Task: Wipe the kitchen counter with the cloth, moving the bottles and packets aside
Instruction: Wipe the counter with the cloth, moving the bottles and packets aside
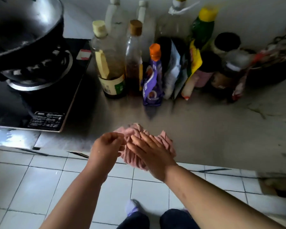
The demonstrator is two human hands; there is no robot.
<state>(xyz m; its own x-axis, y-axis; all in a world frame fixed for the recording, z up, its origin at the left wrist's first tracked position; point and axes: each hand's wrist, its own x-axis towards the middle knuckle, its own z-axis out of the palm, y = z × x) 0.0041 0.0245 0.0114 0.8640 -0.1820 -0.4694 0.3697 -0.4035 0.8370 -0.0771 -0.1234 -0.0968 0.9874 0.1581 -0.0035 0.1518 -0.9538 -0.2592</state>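
A crumpled pink cloth (163, 139) lies at the front edge of the grey counter (213, 129). My right hand (150, 151) rests flat on top of it, fingers spread. My left hand (106, 146) pinches the cloth's left edge. Against the back wall stand several bottles and packets: an oil bottle with a cream cap (108, 63), a brown-capped bottle (133, 60), a purple pouch with an orange cap (153, 76), a white packet (173, 70), a green bottle with a yellow cap (202, 30) and dark-lidded jars (226, 42).
A black gas stove (45, 96) with a large metal wok (23, 22) fills the left side. A dark basket (274, 63) sits at the back right. White floor tiles (40, 187) lie below the counter edge. My legs and a slipper show at the bottom.
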